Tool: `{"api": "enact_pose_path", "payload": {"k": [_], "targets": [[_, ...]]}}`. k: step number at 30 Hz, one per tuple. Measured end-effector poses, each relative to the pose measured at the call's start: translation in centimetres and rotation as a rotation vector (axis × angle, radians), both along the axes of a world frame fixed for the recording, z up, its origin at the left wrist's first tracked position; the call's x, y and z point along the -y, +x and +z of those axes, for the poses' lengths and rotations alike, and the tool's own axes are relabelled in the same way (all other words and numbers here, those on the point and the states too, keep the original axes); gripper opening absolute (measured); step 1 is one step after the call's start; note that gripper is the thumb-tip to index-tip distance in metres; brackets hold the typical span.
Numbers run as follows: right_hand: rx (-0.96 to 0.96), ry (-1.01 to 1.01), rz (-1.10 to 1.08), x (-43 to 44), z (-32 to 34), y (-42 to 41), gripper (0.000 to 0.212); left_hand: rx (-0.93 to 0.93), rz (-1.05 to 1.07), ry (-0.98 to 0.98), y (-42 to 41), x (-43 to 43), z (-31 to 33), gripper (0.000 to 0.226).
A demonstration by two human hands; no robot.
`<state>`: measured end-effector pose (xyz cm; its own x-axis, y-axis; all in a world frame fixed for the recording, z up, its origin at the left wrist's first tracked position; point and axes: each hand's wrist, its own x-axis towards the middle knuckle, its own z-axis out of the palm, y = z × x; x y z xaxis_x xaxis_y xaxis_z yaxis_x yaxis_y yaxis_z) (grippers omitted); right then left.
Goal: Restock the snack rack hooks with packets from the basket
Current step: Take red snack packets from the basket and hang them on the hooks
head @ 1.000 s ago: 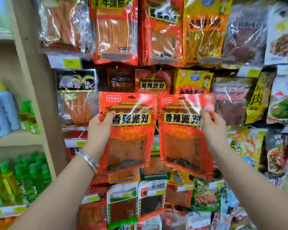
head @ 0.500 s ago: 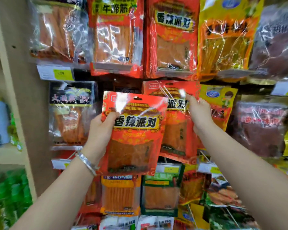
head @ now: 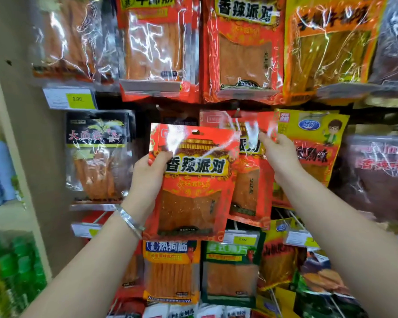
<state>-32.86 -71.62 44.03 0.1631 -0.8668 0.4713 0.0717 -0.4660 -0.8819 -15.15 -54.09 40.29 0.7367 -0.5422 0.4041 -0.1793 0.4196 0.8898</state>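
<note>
Red packet [head: 191,180] reads "香辣派对"; yellow price tag [head: 77,99] reads "2.00".

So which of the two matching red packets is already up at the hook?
The red packet in the right hand, its top at the hook. The left hand's packet is lower, its hang hole free.

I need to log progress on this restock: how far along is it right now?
Done: most hooks around already carry packets. In hand: the right hand holds a red packet up at the hook; whether it is threaded on cannot be told. Left: the left hand holds a matching packet, not yet hung. The basket is out of view.
</note>
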Motion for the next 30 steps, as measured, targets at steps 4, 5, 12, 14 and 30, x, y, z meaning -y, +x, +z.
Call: {"api": "enact_pose_path", "payload": {"k": [4, 5, 12, 14, 30], "targets": [[-0.062, -0.133, -0.145, 0.1, -1.0, -0.3, 0.055, -0.015, -0.052, -0.017, -0.3, 0.4, 0.0, 0.015], [-0.059, -0.176, -0.170, -0.3, -1.5, -0.4, 0.059, -0.021, -0.066, -0.023, -0.4, 0.5, 0.0, 0.013], [0.122, -0.025, 0.251, -3.1, -3.5, 0.0, 0.029, -0.025, -0.234, -0.002, -1.9, 2.2, 0.2, 0.008], [0.168, -0.022, 0.228, -3.0, -3.0, -0.2, 0.026, 0.137, -0.153, -0.002, -2.3, 2.6, 0.4, 0.009], [0.145, -0.300, -0.052, 0.4, 3.4, -0.8, 0.034, 0.919, 0.096, 0.042, -4.6, 5.0, 6.3, 0.073]]}}
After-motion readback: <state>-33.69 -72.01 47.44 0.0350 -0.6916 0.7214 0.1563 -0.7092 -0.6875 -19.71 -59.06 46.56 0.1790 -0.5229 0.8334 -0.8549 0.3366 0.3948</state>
